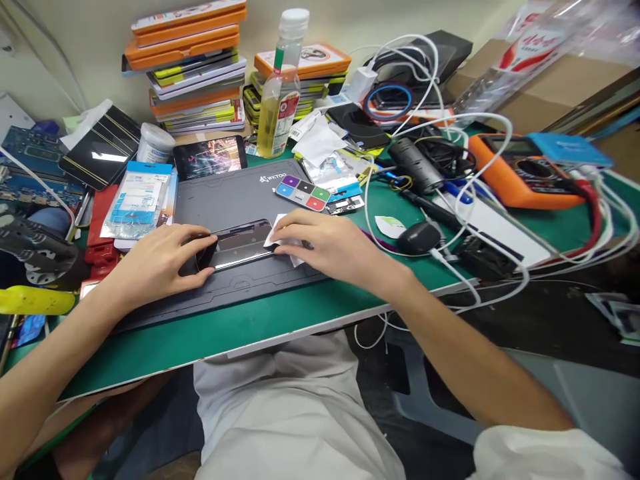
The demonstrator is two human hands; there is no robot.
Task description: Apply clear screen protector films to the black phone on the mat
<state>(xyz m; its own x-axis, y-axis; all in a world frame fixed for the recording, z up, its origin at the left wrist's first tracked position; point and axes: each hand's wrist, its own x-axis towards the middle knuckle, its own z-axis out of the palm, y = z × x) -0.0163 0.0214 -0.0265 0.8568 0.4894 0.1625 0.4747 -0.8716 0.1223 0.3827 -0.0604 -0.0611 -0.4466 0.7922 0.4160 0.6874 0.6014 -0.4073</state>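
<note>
A dark, glossy smartphone (243, 244) lies lengthwise on a grey work mat (210, 200). My left hand (163, 261) grips the phone's left end, thumb along the near edge and fingers at the far edge. At the phone's right end, my right hand (325, 250) pinches a crumpled white wipe (276, 230) against the glass. Part of the wipe is hidden under those fingers. Just beyond the right hand sits a small tray with coloured compartments (303, 193).
A lit screen (210, 157) and a bottle of yellow liquid (281, 87) stand behind the mat. Stacked orange boxes (187, 40) line the wall. Tangled white cables, a black mouse-like device (419, 238) and an orange multimeter (520, 173) crowd the right. A yellow tube (37, 301) lies left.
</note>
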